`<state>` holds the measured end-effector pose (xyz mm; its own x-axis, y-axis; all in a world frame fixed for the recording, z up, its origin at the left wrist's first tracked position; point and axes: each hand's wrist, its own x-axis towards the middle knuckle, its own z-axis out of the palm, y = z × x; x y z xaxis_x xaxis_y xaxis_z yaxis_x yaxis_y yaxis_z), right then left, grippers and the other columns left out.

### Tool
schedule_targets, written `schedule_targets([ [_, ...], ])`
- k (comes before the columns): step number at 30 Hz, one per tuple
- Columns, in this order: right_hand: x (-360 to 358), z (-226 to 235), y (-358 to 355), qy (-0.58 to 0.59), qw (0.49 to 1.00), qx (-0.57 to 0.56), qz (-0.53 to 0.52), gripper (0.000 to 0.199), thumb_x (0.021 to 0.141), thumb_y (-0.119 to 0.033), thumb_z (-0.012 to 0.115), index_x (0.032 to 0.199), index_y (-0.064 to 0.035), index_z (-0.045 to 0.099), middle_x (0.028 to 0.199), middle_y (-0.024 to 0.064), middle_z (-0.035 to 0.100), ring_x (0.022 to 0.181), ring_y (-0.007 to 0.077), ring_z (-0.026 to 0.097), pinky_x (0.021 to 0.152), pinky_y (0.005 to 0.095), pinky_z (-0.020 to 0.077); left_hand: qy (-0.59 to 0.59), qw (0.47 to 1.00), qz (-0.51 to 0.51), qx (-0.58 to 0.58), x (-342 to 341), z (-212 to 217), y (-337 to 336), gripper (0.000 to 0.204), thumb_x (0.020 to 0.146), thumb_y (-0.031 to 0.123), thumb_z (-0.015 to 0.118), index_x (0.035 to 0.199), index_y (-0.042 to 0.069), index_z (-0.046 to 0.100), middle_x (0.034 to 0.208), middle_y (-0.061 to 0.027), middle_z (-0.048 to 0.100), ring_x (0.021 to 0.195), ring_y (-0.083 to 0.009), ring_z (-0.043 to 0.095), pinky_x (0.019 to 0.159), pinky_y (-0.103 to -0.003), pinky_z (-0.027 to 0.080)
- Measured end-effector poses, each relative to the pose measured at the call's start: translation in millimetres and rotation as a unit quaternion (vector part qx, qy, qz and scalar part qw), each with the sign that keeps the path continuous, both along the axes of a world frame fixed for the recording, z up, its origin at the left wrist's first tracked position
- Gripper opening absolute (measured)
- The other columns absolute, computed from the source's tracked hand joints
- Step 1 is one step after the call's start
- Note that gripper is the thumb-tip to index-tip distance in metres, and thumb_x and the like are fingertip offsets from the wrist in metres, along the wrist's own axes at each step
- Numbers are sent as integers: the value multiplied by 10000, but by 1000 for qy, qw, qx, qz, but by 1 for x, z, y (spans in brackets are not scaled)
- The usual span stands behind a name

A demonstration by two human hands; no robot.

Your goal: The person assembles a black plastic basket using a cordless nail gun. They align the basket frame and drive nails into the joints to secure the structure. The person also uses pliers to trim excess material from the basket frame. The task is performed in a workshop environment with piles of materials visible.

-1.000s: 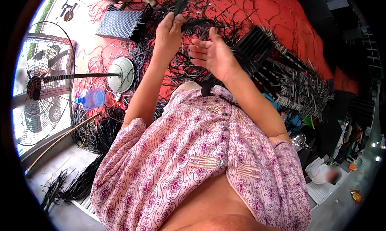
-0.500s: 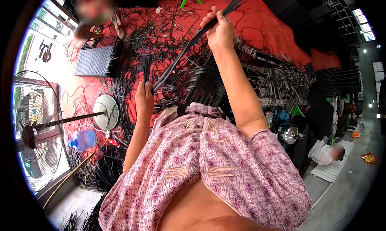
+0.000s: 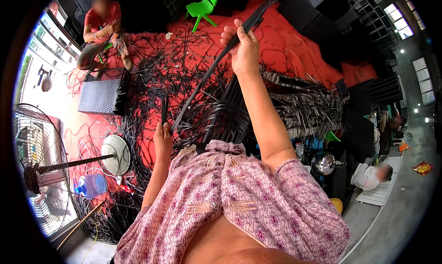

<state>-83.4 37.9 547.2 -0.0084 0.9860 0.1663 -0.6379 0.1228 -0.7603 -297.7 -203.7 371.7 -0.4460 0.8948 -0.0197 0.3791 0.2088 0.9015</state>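
Note:
Long flat black strips (image 3: 199, 85) run taut on a slant between my two hands. My left hand (image 3: 162, 137), low at the left of my lap, is closed round them, and short ends stick up above the fist. Raised ahead and to the right, my right hand (image 3: 244, 52) pinches the same strips with curled fingers, and their far ends pass on toward the top edge. Just in front of my lap, under the strips, a black woven piece (image 3: 225, 117) with parallel bars shows in part.
Loose black strips litter the red floor covering (image 3: 184, 48). A co-worker (image 3: 102, 29) sits far left behind a woven box (image 3: 102, 91). A standing fan (image 3: 34, 172) and a water jug (image 3: 92, 185) are at left, a green chair (image 3: 202, 7) ahead, a strip pile (image 3: 308, 108) at right.
The view has tilted up, so the surroundings sit lower and more of the co-worker and green chair shows. Both hands keep their hold on the strips.

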Motion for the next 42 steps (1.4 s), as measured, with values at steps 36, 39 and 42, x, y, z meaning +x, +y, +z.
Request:
schedule_targets([
  [36,-96,-56,-140,-260,952,-63,149,218,986,-177,523,1059,0,629,736,45,652,580,106,623,494,223,476,-447,872,-2,201,-16,136,104,215,975,225,537,922,30,611,785,-10,574,664,-84,517,592,-223,413],
  [39,-93,-61,-148,-272,948,-55,157,192,985,-166,521,1001,-5,626,726,51,650,577,100,620,492,221,473,-480,853,-12,204,-10,135,114,215,974,234,541,926,39,618,800,-3,595,700,-85,540,637,-231,433],
  [42,-90,-59,-152,-276,948,-71,145,176,981,-156,525,949,-9,615,713,52,644,561,96,608,482,220,466,-476,858,-5,192,-1,134,118,210,975,236,539,922,49,620,799,6,599,711,-83,541,654,-239,440],
])
